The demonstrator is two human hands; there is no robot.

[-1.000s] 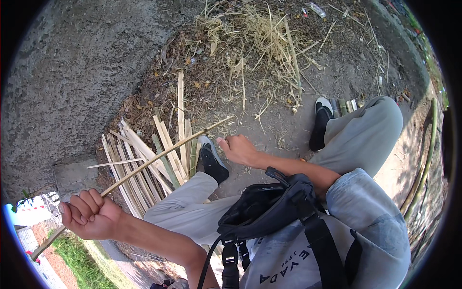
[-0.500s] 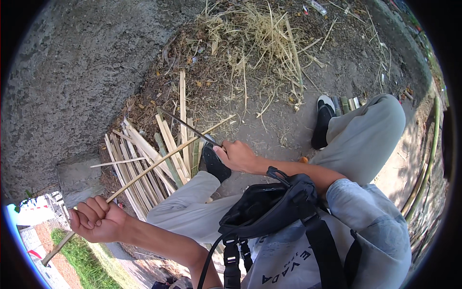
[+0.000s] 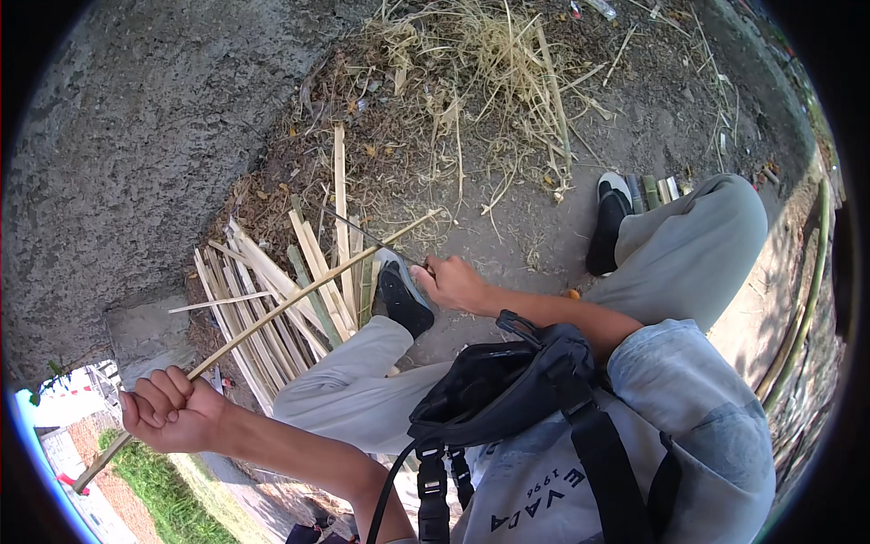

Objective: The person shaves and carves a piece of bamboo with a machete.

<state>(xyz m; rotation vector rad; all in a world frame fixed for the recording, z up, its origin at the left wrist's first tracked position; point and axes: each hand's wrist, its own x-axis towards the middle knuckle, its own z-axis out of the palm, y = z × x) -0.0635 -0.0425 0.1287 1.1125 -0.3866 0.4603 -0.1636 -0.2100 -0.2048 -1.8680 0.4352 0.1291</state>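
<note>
A long, slim bamboo strip [image 3: 272, 319] slants across the view from lower left to upper middle. My left hand [image 3: 172, 410] is closed in a fist round it near its lower end, and a stub sticks out below the fist. My right hand [image 3: 453, 281] grips a knife [image 3: 362, 231] with a long, thin dark blade; the handle is hidden in the fingers. The blade crosses the strip close to its far end, just above my left shoe [image 3: 401, 295]. Whether the edge bites into the strip cannot be made out.
Several split bamboo pieces [image 3: 258, 313] lie fanned out beside my left leg. Pale shavings [image 3: 489, 72] cover the ground ahead. A rough concrete slab [image 3: 163, 136] rises at the left. Short bamboo pieces [image 3: 654, 192] lie by my right shoe, and a black bag [image 3: 498, 390] hangs at my front.
My left hand has drawn the strip slightly toward the lower left. The knife has shifted a little up and right, so its blade crosses nearer the strip's far end.
</note>
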